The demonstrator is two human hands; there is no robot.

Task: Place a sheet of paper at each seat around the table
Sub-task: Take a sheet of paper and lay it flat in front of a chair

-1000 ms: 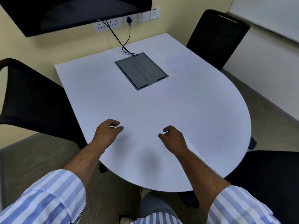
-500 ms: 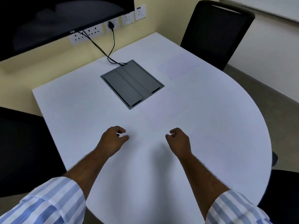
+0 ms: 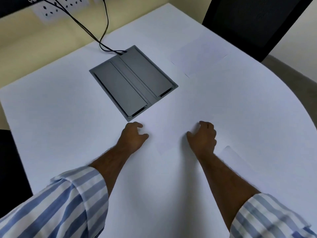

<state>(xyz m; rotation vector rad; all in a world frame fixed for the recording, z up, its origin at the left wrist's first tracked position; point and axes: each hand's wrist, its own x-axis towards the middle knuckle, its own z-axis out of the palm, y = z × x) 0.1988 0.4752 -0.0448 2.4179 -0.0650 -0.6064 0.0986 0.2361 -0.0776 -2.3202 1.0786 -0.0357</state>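
Observation:
My left hand (image 3: 133, 138) and my right hand (image 3: 204, 136) rest low over the white table (image 3: 68, 134), fingers loosely curled, thumbs apart. Between them lies a faint white sheet of paper (image 3: 168, 134); its near corner shows just below my thumbs. Both hands sit at its sides, and whether the fingers touch it cannot be told. A second sheet (image 3: 197, 59) lies at the far right, in front of the black chair (image 3: 253, 19). A third sheet (image 3: 235, 158) with a slightly lifted corner lies beside my right forearm.
A grey cable box (image 3: 133, 83) is set into the table just beyond my left hand, with black cables (image 3: 103, 31) running up to wall sockets (image 3: 60, 7). Another dark chair (image 3: 10, 160) stands at the left edge. The table's rounded edge curves along the right.
The view has closed in on the table and tilted down. Both hands have moved forward toward the cable box, on either side of the middle sheet.

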